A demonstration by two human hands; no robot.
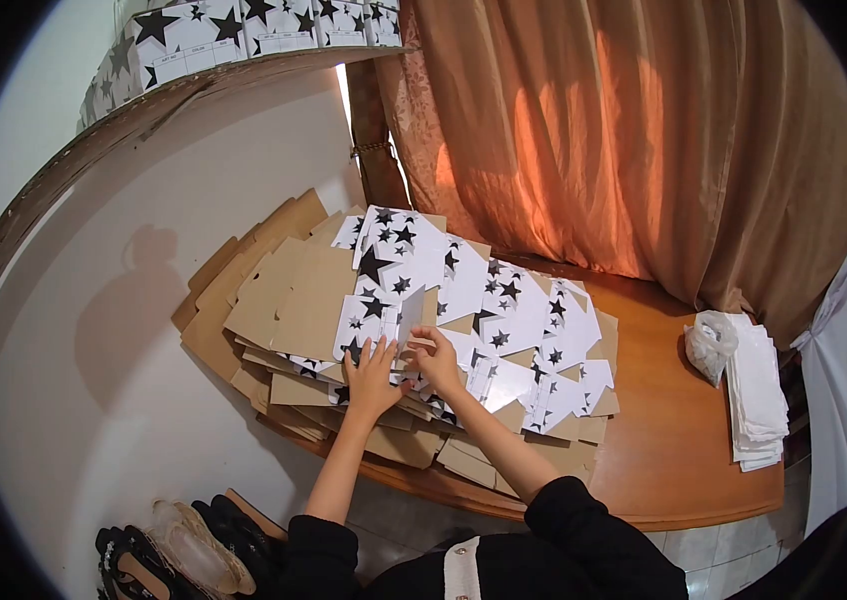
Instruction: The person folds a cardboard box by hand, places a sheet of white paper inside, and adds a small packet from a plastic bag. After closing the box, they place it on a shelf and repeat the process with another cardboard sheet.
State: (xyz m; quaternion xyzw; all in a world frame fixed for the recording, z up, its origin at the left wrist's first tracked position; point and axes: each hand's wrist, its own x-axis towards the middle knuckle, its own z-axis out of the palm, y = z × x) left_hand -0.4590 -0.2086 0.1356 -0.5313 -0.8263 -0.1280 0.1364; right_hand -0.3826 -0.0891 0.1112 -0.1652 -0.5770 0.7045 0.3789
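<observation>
A flat, unfolded box blank (pixel 372 270) with black stars on white lies uppermost on the pile in front of me. Its narrow lower flap (pixel 411 312) stands partly raised. My left hand (pixel 372 378) rests on the printed end of this blank, palm down with the fingers spread. Just to its right, my right hand (pixel 434 362) is beside the raised flap, fingers apart and slightly bent, the fingertips close to the flap's edge. More star-printed blanks (pixel 509 310) overlap to the right, and plain brown cardboard (pixel 299 290) shows to the left.
The pile lies on a brown wooden table (pixel 659 420). At the table's right end are a white stack of sheets (pixel 756 395) and a plastic bag (pixel 710 345). Star-printed boxes (pixel 284 28) stand on a shelf (pixel 134 125) at upper left. Shoes (pixel 184 545) sit at lower left; a curtain (pixel 584 130) hangs behind.
</observation>
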